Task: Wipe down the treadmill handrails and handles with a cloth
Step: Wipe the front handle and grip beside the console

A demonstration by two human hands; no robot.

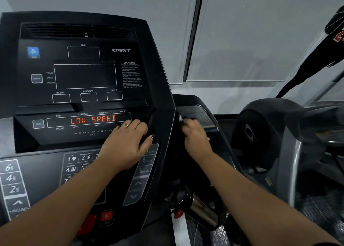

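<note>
The black treadmill console point(83, 78) fills the left and shows "LOW SPEED" in red. My left hand point(128, 143) rests flat on the console's lower right part, fingers straight and a ring on one finger. My right hand point(195, 136) is blurred and curled against the dark right side rail point(202, 113) just beyond the console's edge. It grips what looks like a dark cloth point(183, 123), mostly hidden under the fingers, with a small pale bit showing at the top.
A steel bottle point(202, 210) with a black lid lies in the holder under my right forearm. Close by are a red safety key point(177, 215) with its white tag and a red stop button point(106, 217). Another grey machine point(264, 134) stands close on the right.
</note>
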